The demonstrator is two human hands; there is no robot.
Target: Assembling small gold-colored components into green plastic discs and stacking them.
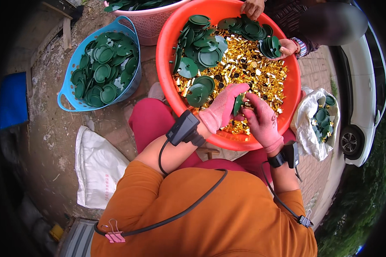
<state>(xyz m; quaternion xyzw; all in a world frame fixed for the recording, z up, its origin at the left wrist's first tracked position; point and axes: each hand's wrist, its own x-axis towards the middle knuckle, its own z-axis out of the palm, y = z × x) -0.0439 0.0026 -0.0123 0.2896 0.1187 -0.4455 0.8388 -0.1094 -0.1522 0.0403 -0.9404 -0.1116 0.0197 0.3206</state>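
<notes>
My left hand [223,107], in a pink glove, grips a green plastic disc [238,104] on edge over the near side of a red tub [293,79]. My right hand [263,124], also gloved in pink, meets the disc's right side with bent fingertips. Whatever small piece may be between those fingertips is hidden. Shiny gold clip-like pieces [261,79] fill the tub's middle, with small black round parts among them. Stacks of green discs [208,58] lie along the tub's left and far sides; a smaller stack [200,91] rests just left of my left hand.
Across the tub, another person's hands [286,48] handle green discs. A blue basket [131,92] of discs stands left, a pink basket [148,30] behind it. An open white sack [319,150] sits right, a flat one [96,171] left. A white car [362,85] is parked far right.
</notes>
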